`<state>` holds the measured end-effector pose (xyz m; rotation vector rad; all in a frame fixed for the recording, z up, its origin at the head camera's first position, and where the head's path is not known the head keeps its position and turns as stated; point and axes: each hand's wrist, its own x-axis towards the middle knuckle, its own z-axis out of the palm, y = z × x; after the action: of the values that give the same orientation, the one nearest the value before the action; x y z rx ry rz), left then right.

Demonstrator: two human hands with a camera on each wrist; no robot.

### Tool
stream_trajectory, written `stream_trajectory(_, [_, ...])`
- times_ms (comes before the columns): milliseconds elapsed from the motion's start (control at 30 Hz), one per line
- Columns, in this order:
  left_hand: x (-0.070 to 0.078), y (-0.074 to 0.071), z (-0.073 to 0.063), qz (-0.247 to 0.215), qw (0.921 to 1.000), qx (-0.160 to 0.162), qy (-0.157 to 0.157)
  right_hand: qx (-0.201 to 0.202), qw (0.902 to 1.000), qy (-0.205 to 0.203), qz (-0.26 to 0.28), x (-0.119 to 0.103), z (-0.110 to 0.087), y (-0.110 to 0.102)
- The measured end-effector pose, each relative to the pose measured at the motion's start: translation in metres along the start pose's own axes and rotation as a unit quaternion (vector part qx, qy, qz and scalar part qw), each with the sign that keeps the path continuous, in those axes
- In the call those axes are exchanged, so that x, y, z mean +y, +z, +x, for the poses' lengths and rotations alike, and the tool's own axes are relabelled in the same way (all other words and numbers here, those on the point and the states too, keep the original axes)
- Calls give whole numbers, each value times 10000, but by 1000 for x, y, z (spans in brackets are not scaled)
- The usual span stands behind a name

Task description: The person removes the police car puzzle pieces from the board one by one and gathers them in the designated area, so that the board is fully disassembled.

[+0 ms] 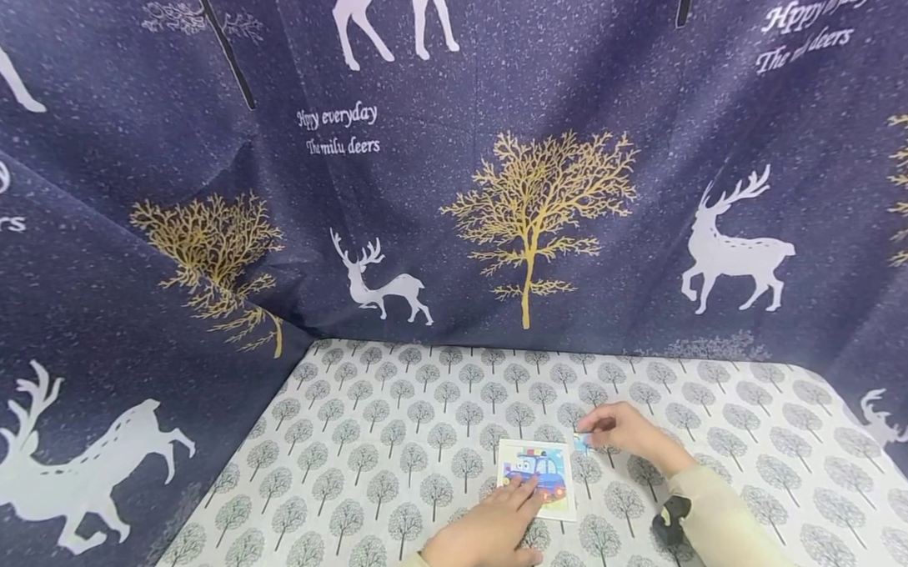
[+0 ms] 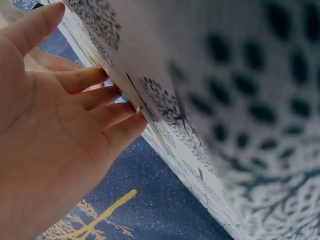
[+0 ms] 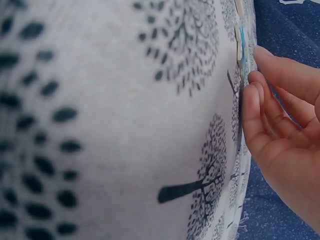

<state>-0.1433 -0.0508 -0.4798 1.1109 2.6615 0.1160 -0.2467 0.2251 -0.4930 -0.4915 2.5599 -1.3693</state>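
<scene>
A small square jigsaw puzzle [image 1: 536, 460] with a cartoon blue car and a pale frame lies on the cloth. My left hand [image 1: 493, 528] rests its fingertips on the lower part of the picture, fingers extended. In the left wrist view, the left hand [image 2: 75, 115] touches the board's thin edge [image 2: 159, 135]. Just right of the frame, my right hand [image 1: 628, 429] pinches a light-blue puzzle piece [image 1: 581, 442] at its corner. The right wrist view has the right hand [image 3: 285, 110] with bent fingers at the piece [image 3: 242, 47], close over the cloth.
A white cloth with grey tree prints [image 1: 398, 394] covers the table. Behind and to the left hangs a dark blue curtain [image 1: 436, 192] with deer and golden trees. A dark strapped device [image 1: 670, 519] sits on the right sleeve.
</scene>
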Motion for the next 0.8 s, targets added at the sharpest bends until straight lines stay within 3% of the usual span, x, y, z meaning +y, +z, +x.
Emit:
stream_trajectory(400, [0,2,-1,44,10000,80,6,183,9987,-190,-440,-11,6,5])
stream_trajectory(800, [-1,-1,0,-36,10000,-27,58,-333,9963,-760,-213,-28,17,21])
